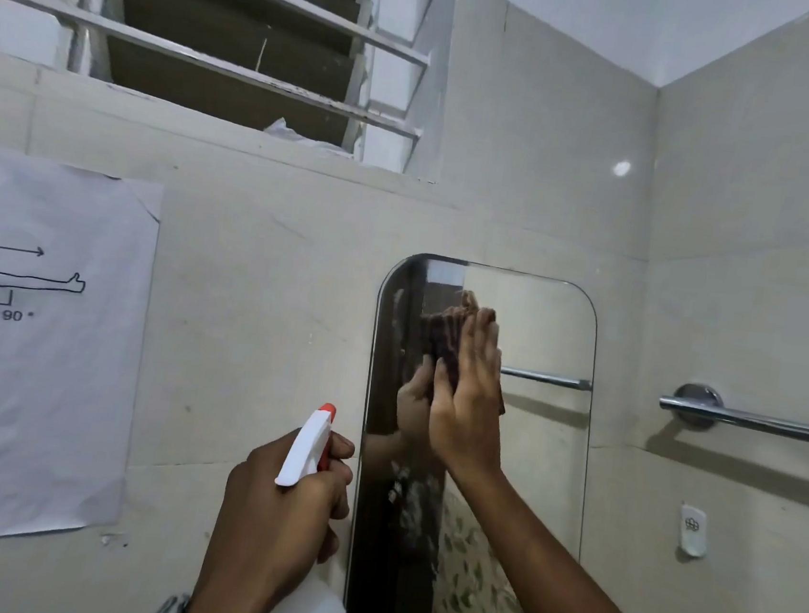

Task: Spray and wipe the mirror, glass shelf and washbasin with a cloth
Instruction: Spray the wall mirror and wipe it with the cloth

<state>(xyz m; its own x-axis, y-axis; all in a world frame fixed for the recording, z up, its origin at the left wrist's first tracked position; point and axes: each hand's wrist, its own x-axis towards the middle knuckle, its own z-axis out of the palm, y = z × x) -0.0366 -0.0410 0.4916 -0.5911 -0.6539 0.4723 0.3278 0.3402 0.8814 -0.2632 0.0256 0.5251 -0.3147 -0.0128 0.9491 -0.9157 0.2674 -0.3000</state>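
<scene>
A tall mirror (535,470) with rounded top corners hangs on the tiled wall. My right hand (467,402) lies flat with straight fingers on a dark brown cloth (444,335), pressing it against the upper left part of the glass. Wet smears show on the mirror's lower left. My left hand (281,508) grips a white spray bottle (311,441) with an orange nozzle, held just left of the mirror's edge, nozzle pointing up and right. The glass shelf and the washbasin are out of view.
A chrome towel bar (755,422) is fixed to the right wall, with a small white wall hook (692,530) below it. A paper poster (38,347) with a figure drawing is taped at left. A louvred window (231,33) sits above.
</scene>
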